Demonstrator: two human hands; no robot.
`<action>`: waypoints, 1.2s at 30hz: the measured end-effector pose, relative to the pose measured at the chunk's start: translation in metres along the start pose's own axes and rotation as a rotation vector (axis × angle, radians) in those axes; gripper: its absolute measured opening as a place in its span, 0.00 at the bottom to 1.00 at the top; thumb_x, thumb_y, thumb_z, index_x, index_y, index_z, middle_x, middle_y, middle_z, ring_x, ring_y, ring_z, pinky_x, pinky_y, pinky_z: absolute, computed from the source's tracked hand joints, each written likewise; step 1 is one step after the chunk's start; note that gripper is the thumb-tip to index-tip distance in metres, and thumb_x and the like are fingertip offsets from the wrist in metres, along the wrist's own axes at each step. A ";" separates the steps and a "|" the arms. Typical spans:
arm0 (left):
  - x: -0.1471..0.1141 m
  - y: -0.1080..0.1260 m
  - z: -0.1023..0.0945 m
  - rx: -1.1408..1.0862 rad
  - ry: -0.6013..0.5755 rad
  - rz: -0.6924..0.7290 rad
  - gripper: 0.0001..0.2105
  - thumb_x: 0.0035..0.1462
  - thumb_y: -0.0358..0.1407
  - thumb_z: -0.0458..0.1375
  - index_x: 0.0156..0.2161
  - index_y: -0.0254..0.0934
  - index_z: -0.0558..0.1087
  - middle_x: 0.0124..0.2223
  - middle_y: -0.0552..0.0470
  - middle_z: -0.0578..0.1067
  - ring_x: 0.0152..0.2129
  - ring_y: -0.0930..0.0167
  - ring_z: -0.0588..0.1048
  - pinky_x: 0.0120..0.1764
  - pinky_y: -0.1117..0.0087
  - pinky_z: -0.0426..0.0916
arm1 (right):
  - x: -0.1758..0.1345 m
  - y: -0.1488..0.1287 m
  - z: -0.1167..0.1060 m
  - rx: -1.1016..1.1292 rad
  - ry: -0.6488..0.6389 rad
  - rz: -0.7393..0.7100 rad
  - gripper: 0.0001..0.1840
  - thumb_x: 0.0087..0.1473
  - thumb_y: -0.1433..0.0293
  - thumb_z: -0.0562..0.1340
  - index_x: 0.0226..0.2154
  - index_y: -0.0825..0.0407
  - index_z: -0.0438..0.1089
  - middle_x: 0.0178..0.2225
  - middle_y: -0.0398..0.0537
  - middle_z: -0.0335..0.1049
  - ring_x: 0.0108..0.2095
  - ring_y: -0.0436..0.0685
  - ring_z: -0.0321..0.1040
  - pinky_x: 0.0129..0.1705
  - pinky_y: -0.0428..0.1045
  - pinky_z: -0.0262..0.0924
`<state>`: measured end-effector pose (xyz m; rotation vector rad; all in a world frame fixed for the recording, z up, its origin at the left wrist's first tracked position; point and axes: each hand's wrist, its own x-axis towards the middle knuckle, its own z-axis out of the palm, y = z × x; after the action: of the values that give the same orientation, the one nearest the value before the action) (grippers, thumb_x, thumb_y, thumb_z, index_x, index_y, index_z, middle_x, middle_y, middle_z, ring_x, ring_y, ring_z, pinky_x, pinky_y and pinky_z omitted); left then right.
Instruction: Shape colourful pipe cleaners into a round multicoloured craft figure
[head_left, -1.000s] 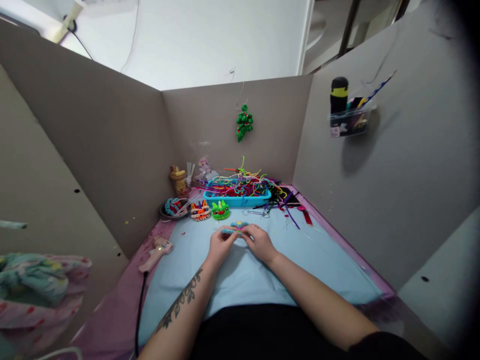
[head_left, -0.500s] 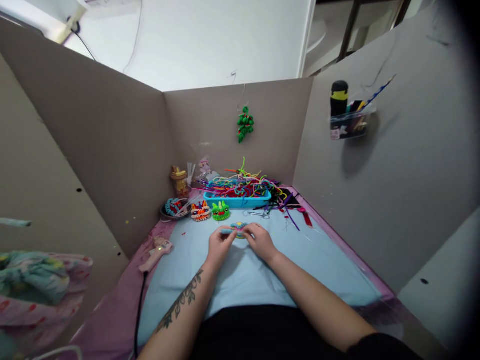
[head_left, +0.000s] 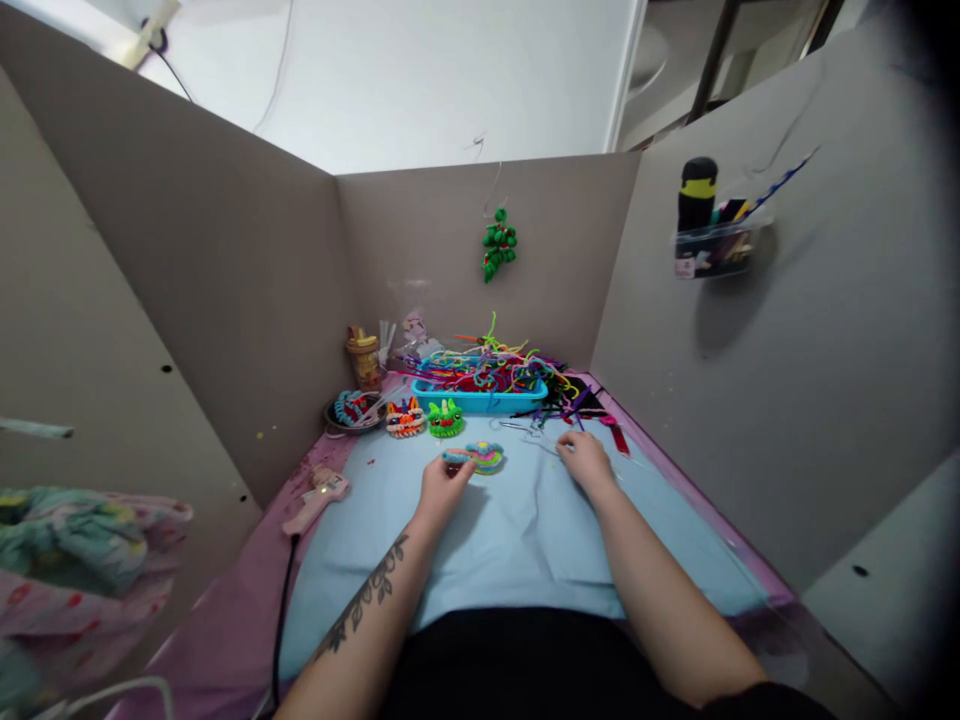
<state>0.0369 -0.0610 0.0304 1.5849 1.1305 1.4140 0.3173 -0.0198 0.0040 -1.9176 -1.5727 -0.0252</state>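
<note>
My left hand [head_left: 445, 484] pinches a small multicoloured fuzzy piece [head_left: 487, 458], which looks made of pipe cleaners, with blue, pink, yellow and green bands. It is held just above the light blue cloth [head_left: 510, 540]. My right hand [head_left: 586, 464] is apart from the piece, low over the cloth to the right. Its fingers are bent together, and whatever lies between them is too small to make out. Metal scissors [head_left: 519, 427] lie just beyond and left of those fingertips.
A blue tray [head_left: 480, 402] heaped with pipe cleaners stands at the back. Orange [head_left: 405, 418] and green [head_left: 446, 419] fuzzy animal heads sit left of it, beside a dark bowl [head_left: 330, 415]. A pink glue gun [head_left: 316, 503] lies at left. Grey panels [head_left: 480, 190] enclose the table.
My right hand has let go of the fuzzy piece and moved right, near the scissors. The left hand keeps the piece in almost the same spot. The view has shifted slightly.
</note>
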 end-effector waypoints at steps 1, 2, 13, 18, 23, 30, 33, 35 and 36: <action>0.000 -0.001 0.001 0.034 -0.018 0.000 0.13 0.46 0.42 0.58 0.31 0.33 0.73 0.26 0.52 0.73 0.21 0.74 0.68 0.27 0.73 0.62 | 0.000 0.002 0.001 -0.021 -0.020 0.007 0.05 0.44 0.68 0.60 0.26 0.49 0.72 0.31 0.51 0.66 0.33 0.60 0.63 0.32 0.52 0.55; 0.000 -0.002 0.001 0.077 -0.028 0.004 0.13 0.46 0.42 0.58 0.30 0.33 0.73 0.26 0.52 0.73 0.21 0.73 0.68 0.27 0.73 0.62 | 0.000 0.003 0.002 -0.032 -0.020 0.005 0.04 0.44 0.68 0.61 0.25 0.49 0.72 0.30 0.51 0.66 0.33 0.60 0.63 0.32 0.52 0.55; -0.012 0.004 0.007 0.697 -0.147 0.265 0.08 0.49 0.38 0.54 0.23 0.37 0.66 0.23 0.54 0.68 0.22 0.72 0.66 0.26 0.73 0.56 | -0.050 -0.085 -0.007 0.644 -0.121 -0.563 0.16 0.50 0.68 0.58 0.44 0.50 0.66 0.33 0.47 0.65 0.28 0.52 0.62 0.33 0.49 0.61; -0.016 0.004 0.011 0.787 -0.218 0.349 0.04 0.49 0.34 0.54 0.26 0.38 0.69 0.26 0.50 0.71 0.26 0.68 0.69 0.30 0.71 0.59 | -0.068 -0.109 -0.008 0.736 -0.231 -0.654 0.14 0.50 0.72 0.58 0.41 0.48 0.68 0.38 0.48 0.65 0.34 0.53 0.63 0.37 0.50 0.62; -0.010 0.002 0.008 0.512 -0.180 0.242 0.09 0.49 0.37 0.56 0.37 0.38 0.72 0.31 0.51 0.74 0.25 0.71 0.71 0.30 0.72 0.64 | -0.055 -0.097 -0.001 0.821 -0.119 -0.449 0.06 0.50 0.72 0.58 0.31 0.51 0.70 0.31 0.46 0.67 0.34 0.54 0.64 0.37 0.49 0.61; -0.007 0.002 0.007 0.232 -0.201 0.200 0.14 0.50 0.34 0.57 0.44 0.38 0.71 0.38 0.51 0.77 0.30 0.72 0.74 0.31 0.73 0.68 | -0.053 -0.091 0.010 0.998 -0.227 -0.287 0.06 0.46 0.69 0.61 0.30 0.52 0.67 0.30 0.45 0.67 0.31 0.53 0.65 0.35 0.48 0.61; -0.008 0.004 0.007 0.225 -0.184 0.215 0.11 0.51 0.35 0.56 0.41 0.37 0.73 0.38 0.50 0.77 0.30 0.72 0.74 0.33 0.72 0.69 | -0.057 -0.096 0.008 1.046 -0.288 -0.292 0.06 0.46 0.68 0.62 0.30 0.52 0.66 0.30 0.45 0.67 0.32 0.53 0.66 0.37 0.49 0.61; -0.008 0.005 0.007 0.232 -0.160 0.231 0.09 0.52 0.36 0.55 0.38 0.37 0.74 0.37 0.50 0.77 0.31 0.71 0.74 0.33 0.72 0.69 | -0.058 -0.098 0.006 1.081 -0.312 -0.284 0.08 0.44 0.67 0.63 0.31 0.52 0.66 0.31 0.45 0.68 0.33 0.54 0.66 0.38 0.49 0.61; -0.008 0.004 0.007 0.238 -0.142 0.238 0.09 0.53 0.36 0.55 0.37 0.37 0.74 0.36 0.50 0.77 0.30 0.71 0.74 0.33 0.73 0.69 | -0.058 -0.099 0.006 1.102 -0.322 -0.279 0.10 0.44 0.67 0.63 0.31 0.52 0.66 0.32 0.45 0.68 0.34 0.54 0.67 0.38 0.49 0.61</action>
<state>0.0440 -0.0695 0.0307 2.0113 1.0848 1.3275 0.2114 -0.0605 0.0217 -0.8530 -1.5303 0.8772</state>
